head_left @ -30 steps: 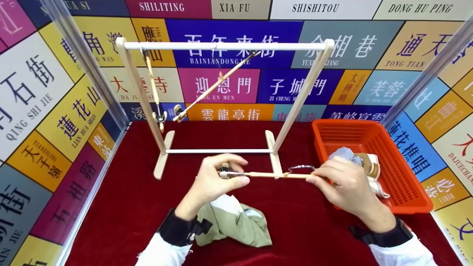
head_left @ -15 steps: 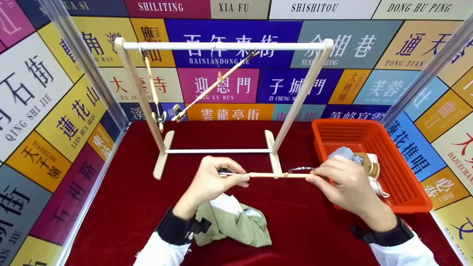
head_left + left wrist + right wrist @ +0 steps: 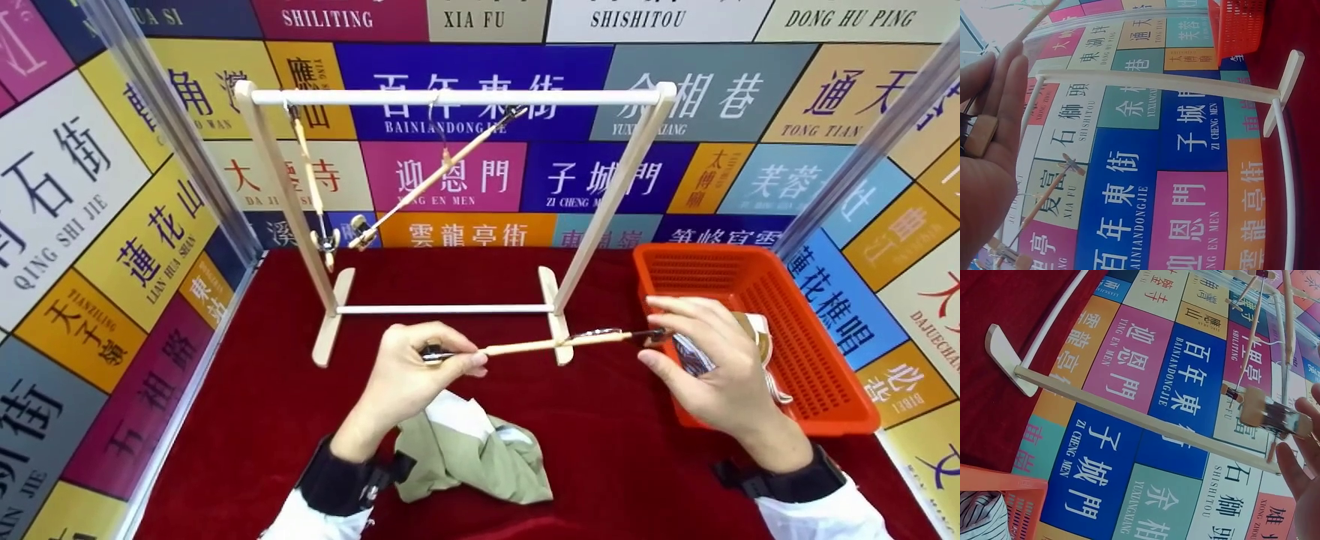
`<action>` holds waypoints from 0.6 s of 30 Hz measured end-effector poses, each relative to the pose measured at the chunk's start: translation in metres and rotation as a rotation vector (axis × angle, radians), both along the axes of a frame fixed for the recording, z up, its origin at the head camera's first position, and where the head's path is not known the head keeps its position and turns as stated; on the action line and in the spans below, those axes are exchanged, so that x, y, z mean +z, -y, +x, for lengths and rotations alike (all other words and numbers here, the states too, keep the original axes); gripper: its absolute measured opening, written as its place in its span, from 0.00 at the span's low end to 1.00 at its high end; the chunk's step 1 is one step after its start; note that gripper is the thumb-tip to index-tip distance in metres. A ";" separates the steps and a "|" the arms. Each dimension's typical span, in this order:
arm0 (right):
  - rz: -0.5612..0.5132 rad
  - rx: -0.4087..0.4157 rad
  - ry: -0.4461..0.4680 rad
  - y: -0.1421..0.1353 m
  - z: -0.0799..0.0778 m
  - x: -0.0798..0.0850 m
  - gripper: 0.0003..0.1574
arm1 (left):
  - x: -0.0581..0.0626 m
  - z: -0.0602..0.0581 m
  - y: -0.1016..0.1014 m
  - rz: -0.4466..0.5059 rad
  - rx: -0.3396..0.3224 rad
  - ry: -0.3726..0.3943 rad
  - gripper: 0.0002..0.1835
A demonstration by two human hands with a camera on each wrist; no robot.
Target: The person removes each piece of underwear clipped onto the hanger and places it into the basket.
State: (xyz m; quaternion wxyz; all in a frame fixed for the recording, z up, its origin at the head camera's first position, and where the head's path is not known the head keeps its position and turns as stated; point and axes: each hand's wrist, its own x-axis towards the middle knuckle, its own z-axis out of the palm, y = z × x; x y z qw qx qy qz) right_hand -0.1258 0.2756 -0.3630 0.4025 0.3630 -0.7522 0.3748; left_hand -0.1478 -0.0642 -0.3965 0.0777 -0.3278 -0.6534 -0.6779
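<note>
A wooden clip hanger (image 3: 525, 347) with metal clips spans the two hands in the head view, its right end slightly raised. My left hand (image 3: 409, 367) pinches it near its left end; a clip (image 3: 981, 135) shows beside that palm in the left wrist view. My right hand (image 3: 712, 375) is spread at the other end, thumb and fingers apart around the right clip (image 3: 1275, 413), fingertips right at it. The hanger's metal hook (image 3: 596, 331) lies folded along the bar. Below the hands, a crumpled olive and white garment (image 3: 480, 461) lies on the red cloth.
A wooden rack (image 3: 465, 97) stands behind, with two clip hangers on its top bar: one tilted hanger (image 3: 427, 185) and one steep hanger (image 3: 309, 172) at the left post. An orange-red basket (image 3: 847, 405) holding folded fabric, including striped cloth (image 3: 982, 517), stands at the right.
My right hand has let go of the bar, and its fingers have spread at the right clip. The hanger has shifted slightly left, its right end rising. My left hand has moved slightly left.
</note>
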 end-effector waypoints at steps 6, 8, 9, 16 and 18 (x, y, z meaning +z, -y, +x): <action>-0.051 -0.033 -0.043 0.003 -0.001 -0.002 0.32 | 0.000 0.004 0.003 0.018 0.060 -0.054 0.04; -0.063 -0.054 -0.046 0.004 -0.001 -0.004 0.32 | 0.000 0.007 0.004 0.022 0.091 -0.069 0.04; -0.069 -0.064 -0.047 0.004 -0.001 -0.006 0.33 | 0.000 0.008 0.004 0.022 0.111 -0.073 0.04; -0.089 -0.060 -0.054 0.012 -0.001 -0.025 0.33 | 0.001 0.015 0.008 0.053 0.227 -0.024 0.04; -0.081 -0.039 -0.048 0.015 -0.001 -0.031 0.33 | 0.000 0.017 0.008 0.074 0.248 -0.021 0.04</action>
